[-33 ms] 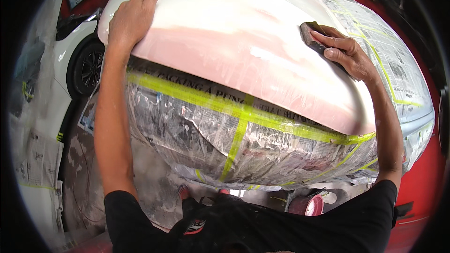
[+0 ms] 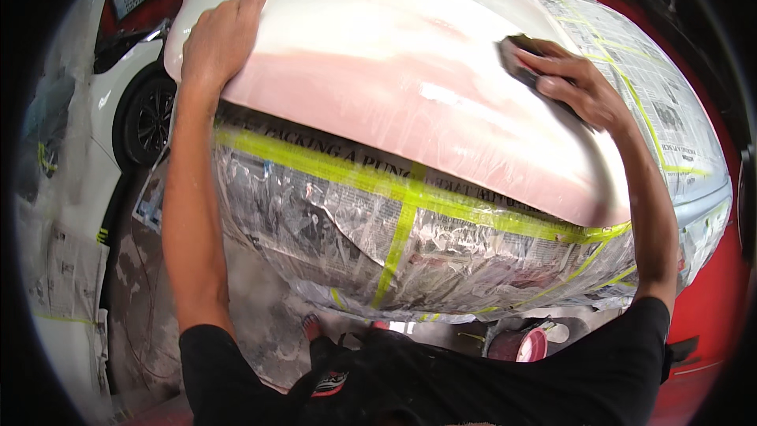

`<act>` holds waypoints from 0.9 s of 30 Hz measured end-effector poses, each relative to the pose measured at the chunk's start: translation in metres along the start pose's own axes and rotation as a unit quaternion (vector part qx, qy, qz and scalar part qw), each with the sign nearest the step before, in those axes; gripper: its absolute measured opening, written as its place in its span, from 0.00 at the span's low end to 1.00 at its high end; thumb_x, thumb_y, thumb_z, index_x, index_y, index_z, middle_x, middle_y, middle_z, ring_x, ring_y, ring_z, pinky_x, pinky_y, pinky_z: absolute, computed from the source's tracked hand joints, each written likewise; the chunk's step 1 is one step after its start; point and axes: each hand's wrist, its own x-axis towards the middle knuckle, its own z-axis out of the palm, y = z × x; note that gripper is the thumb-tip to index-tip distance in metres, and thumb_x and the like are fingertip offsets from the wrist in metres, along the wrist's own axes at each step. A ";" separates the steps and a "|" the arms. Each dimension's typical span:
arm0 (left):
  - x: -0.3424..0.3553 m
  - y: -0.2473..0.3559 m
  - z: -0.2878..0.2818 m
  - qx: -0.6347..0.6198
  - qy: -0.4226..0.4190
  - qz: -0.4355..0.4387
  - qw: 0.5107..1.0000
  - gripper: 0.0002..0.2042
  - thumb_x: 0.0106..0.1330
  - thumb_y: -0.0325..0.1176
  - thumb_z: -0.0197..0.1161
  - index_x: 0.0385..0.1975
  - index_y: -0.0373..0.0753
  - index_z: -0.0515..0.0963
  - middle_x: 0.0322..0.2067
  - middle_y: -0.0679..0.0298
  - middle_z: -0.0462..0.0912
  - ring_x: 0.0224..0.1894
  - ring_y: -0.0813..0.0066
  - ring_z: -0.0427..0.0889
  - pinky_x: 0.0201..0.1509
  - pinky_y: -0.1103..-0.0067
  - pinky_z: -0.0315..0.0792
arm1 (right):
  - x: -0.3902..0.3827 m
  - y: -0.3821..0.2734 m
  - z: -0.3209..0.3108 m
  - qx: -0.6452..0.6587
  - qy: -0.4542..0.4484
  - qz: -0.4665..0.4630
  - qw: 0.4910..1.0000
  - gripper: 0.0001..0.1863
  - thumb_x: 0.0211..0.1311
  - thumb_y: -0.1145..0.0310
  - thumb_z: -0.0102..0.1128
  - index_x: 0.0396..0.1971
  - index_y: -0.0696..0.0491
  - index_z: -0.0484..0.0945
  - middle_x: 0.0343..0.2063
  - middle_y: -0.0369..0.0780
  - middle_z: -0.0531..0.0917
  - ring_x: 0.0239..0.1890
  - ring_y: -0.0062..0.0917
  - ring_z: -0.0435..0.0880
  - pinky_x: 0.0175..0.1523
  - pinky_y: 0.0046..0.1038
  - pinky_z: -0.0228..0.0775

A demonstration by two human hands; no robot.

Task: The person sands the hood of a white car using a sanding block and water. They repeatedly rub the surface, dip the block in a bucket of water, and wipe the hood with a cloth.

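While our left hand (image 2: 221,41) rests on the pink-and-white panel (image 2: 347,83) — fingertips hidden, grip unclear — our right hand (image 2: 582,85) grips a dark block (image 2: 514,61) against it.

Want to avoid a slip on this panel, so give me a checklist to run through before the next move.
1. Block in the right hand: ok, held between thumb and fingers.
2. Block's underside clean: cannot tell, it faces away from view.
3. Left hand away from the block: ok, it lies near the other end of the panel.
4. Newspaper covering the area below the panel: ok, wrinkled but with yellow-green tape across it.
5. Bucket apart from the feet: ok, it stands to their right.
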 end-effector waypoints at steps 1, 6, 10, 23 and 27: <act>0.004 -0.009 0.002 0.003 0.004 0.025 1.000 0.36 0.75 0.62 0.39 0.53 0.35 0.84 0.51 0.39 0.83 0.58 0.36 0.79 0.66 0.53 0.68 | 0.017 -0.002 0.002 0.005 -0.002 -0.006 1.000 0.30 0.68 0.37 0.55 0.62 0.37 0.82 0.64 0.49 0.77 0.61 0.44 0.81 0.64 0.44 0.76; 0.005 -0.010 0.004 -0.038 0.011 0.055 0.998 0.34 0.75 0.61 0.39 0.54 0.37 0.84 0.54 0.44 0.83 0.60 0.40 0.78 0.66 0.56 0.68 | 0.173 -0.030 0.047 0.009 0.010 -0.131 0.991 0.28 0.72 0.41 0.56 0.66 0.37 0.78 0.62 0.44 0.79 0.58 0.38 0.81 0.64 0.35 0.74; -0.006 -0.013 -0.008 -0.018 0.006 0.086 0.996 0.33 0.76 0.60 0.39 0.54 0.40 0.85 0.54 0.47 0.84 0.59 0.42 0.79 0.66 0.57 0.68 | 0.104 -0.026 0.029 0.050 -0.043 -0.056 0.996 0.32 0.67 0.34 0.55 0.64 0.35 0.80 0.62 0.46 0.79 0.60 0.43 0.80 0.64 0.42 0.75; -0.007 -0.024 -0.004 -0.016 0.049 0.084 0.995 0.33 0.76 0.60 0.39 0.50 0.41 0.86 0.48 0.48 0.87 0.57 0.41 0.81 0.64 0.55 0.68 | 0.153 -0.051 0.047 0.052 -0.032 -0.123 0.991 0.27 0.71 0.42 0.56 0.65 0.36 0.79 0.63 0.47 0.79 0.63 0.43 0.79 0.70 0.43 0.69; -0.003 -0.003 0.004 -0.004 0.030 0.052 0.998 0.34 0.75 0.61 0.39 0.46 0.37 0.86 0.46 0.42 0.86 0.55 0.36 0.80 0.63 0.53 0.69 | 0.069 -0.023 0.029 0.071 0.012 -0.198 0.977 0.26 0.70 0.43 0.59 0.63 0.37 0.82 0.58 0.45 0.81 0.53 0.39 0.83 0.61 0.43 0.76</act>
